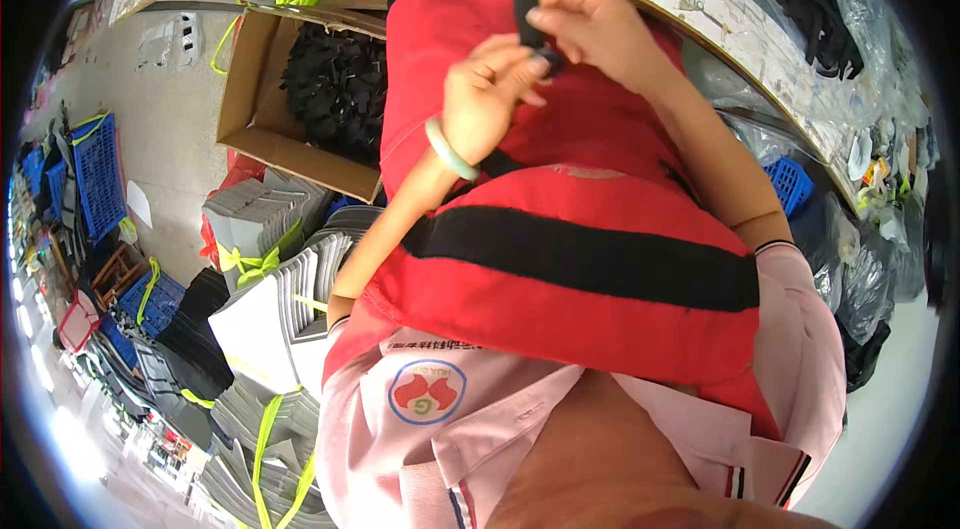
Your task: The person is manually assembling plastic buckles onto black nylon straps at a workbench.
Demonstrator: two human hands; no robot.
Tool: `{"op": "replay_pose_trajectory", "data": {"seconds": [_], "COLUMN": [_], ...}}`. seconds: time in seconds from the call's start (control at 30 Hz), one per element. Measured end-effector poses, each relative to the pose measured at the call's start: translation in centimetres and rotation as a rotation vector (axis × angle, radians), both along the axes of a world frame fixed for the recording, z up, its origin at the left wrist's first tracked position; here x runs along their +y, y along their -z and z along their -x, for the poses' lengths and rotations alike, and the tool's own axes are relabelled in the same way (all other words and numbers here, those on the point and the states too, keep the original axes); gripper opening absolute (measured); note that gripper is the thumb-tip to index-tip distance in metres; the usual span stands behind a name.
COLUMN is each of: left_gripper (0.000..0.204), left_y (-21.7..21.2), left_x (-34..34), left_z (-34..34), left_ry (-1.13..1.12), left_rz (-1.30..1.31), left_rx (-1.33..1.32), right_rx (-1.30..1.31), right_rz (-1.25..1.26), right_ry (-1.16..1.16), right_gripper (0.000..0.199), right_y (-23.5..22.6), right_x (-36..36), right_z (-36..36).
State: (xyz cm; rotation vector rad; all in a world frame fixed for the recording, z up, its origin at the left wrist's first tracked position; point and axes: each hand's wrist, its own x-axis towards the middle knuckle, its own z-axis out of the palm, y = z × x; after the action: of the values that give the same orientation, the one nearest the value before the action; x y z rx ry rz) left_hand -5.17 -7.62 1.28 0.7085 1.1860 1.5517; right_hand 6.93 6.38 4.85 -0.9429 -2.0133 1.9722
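Both hands work at the top of a large red fabric piece (560, 259) with a broad black stripe, which is draped over the person's lap and chest and reaches up to the edge of the worktop (700, 9). The left hand (485, 99), with a pale green bangle (450, 151) on its wrist, is curled, its fingertips pinched on a small black part (548, 57) at the end of a black strap (525, 14). The right hand (590, 24) is closed over the same strap just above, thumb and fingers gripping it. To the left, an open cardboard box (260, 119) holds dark cut pieces, and bundles of grey sheets (265, 219) tied with yellow-green bands are stacked on the floor. Blue plastic crates (100, 174) stand farther left.
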Motion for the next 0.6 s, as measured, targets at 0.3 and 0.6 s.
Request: {"op": "replay_pose_trajectory", "data": {"seconds": [0.3,0.6], "left_gripper": [0.018,0.02], "left_y": [0.7,2.0], "left_x": [-0.6,-1.6], "left_z": [3.8,5.1], "left_ry": [0.056,0.244], "left_rz": [0.177,0.212], "left_rx": [-0.63,-0.139], "right_rx": [0.175,0.152], "right_rz": [-0.755,-0.614], "right_ry": [-0.21,-0.208], "right_gripper": [0.028,0.019], "right_y": [0.9,3.4], "right_x": [-2.4,-3.5], "right_z": [-0.1,-1.0]}}
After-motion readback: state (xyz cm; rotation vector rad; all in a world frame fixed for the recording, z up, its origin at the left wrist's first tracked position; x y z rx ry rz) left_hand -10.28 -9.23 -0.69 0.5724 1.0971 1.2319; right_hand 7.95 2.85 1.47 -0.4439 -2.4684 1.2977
